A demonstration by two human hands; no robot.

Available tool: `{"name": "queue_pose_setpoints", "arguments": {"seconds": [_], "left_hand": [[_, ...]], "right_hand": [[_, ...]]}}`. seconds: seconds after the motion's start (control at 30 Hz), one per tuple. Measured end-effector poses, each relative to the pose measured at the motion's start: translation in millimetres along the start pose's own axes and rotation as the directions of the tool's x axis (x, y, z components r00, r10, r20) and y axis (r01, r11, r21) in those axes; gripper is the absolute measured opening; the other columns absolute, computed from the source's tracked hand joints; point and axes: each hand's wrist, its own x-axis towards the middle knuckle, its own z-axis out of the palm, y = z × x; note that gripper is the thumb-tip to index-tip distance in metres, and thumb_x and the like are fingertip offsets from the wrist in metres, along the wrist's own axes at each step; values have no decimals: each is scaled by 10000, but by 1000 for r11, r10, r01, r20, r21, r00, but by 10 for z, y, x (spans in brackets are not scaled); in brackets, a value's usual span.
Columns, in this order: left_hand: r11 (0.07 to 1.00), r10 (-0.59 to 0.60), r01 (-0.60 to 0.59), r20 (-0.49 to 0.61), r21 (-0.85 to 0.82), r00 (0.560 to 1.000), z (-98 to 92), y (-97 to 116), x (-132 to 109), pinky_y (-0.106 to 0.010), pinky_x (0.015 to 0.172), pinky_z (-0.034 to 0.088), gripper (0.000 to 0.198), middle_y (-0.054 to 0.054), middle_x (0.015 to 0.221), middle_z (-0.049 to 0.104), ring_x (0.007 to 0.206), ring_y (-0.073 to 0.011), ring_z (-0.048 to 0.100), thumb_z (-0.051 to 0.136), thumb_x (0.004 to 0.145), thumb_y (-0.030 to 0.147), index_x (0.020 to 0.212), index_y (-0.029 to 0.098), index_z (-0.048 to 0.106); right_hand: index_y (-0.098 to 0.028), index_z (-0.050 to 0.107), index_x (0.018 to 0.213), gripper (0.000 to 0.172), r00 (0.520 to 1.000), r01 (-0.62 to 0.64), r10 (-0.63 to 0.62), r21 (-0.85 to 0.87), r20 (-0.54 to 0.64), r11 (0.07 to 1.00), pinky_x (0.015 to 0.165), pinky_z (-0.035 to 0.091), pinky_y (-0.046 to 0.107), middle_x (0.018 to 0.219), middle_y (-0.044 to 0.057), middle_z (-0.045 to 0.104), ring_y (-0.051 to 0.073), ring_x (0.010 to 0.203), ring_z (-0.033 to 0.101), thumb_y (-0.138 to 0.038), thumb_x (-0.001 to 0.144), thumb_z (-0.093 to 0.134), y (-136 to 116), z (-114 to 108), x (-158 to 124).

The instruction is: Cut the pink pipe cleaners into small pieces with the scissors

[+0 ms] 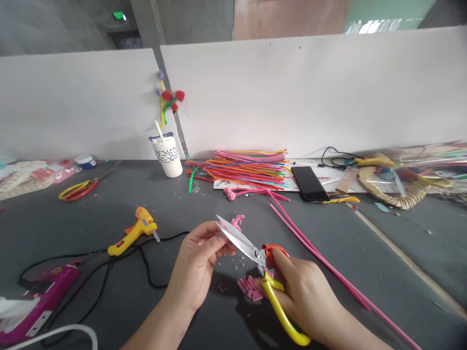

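My right hand (pixel 304 294) grips scissors (pixel 255 255) with one orange and one yellow handle, the blades pointing up-left and nearly closed. My left hand (pixel 199 260) is pinched at the blade tips, holding something small and pink that I cannot make out clearly. Beneath the scissors lies a heap of short pink cut pieces (pixel 250 287) on the dark grey table (pixel 328 228). A small pink curled piece (pixel 238 221) lies just beyond the blade tips. Long pink pipe cleaners (pixel 328 265) stretch diagonally to the right of my right hand.
A yellow glue gun (pixel 133 232) with a black cord lies at left, a magenta device (pixel 38 304) at the lower left. Further back are a paper cup (pixel 167 154), a bundle of coloured pipe cleaners (pixel 251 167), a black phone (pixel 310 183), another pair of scissors (pixel 78 188), and clutter at right.
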Motion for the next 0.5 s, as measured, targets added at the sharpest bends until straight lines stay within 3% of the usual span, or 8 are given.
{"name": "queue_pose_setpoints", "arguments": {"seconds": [0.5], "left_hand": [[1000, -18, 18, 1, 7, 1000, 14, 23, 4, -172, 550, 457, 55, 12, 638, 648, 563, -81, 573, 643, 691, 152, 728, 169, 680]], "right_hand": [[-219, 396, 679, 263, 999, -7, 7, 10, 33, 1000, 423, 194, 237, 493, -22, 510, 133, 394, 445, -451, 796, 436, 16, 9, -14]]}}
